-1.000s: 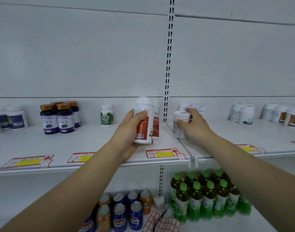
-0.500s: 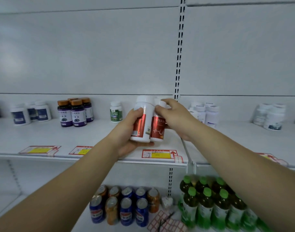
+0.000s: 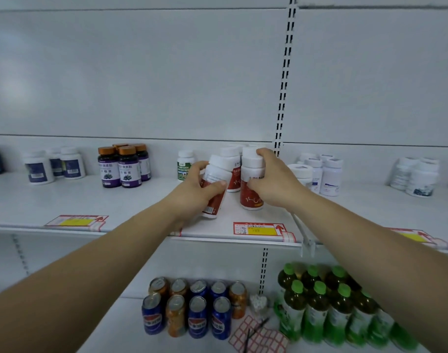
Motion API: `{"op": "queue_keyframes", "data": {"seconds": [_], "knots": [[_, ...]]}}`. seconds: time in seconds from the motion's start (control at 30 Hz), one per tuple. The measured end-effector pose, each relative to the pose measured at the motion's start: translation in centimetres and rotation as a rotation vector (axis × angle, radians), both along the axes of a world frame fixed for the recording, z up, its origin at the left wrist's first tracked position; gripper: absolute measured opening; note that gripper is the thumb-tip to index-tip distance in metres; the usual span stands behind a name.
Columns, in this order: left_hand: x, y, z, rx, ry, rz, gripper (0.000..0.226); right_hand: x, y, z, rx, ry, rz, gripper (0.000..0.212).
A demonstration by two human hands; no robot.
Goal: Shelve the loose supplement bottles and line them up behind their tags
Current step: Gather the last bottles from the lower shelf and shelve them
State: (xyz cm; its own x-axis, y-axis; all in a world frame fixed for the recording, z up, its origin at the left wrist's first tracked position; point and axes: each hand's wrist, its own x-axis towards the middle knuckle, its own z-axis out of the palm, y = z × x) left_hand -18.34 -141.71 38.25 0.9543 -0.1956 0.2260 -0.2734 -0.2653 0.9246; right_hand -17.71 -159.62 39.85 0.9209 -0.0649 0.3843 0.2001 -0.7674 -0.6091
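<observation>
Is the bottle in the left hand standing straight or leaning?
Leaning: the left hand holds the red-and-white bottle with its cap tipped right, toward the upright bottle the right hand grips.

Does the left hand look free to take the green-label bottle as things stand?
Probably not yet: the left hand grips a tilted red-label bottle, though the green-label bottle stands unblocked just behind it.

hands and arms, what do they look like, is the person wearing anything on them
Two bare hands and bare forearms. The left hand and left forearm show no glove, sleeve, watch or bracelet; the same goes for the right hand and right forearm. No ring shows on the fingers in view. Any sleeve would start beyond the frame edge.
</observation>
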Motion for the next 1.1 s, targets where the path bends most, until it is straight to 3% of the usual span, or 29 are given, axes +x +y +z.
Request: {"op": "queue_keyframes", "data": {"seconds": [0.3,0.7,1.1], "knots": [[1.1,0.9,0.2,0.189,0.076,-0.058,0.060,1.7,0.1,-0.1,-0.100,-0.036,-0.107,0.058],[3.9,-0.5,0.2,0.226,0.072,-0.039,0.080,2.0,-0.5,-0.2,-0.171,-0.023,-0.092,0.066],[4.7,-1.1,-0.3,0.310,-0.002,0.008,0.061,2.1,-0.7,-0.8,-0.234,-0.054,-0.087,0.071]]}}
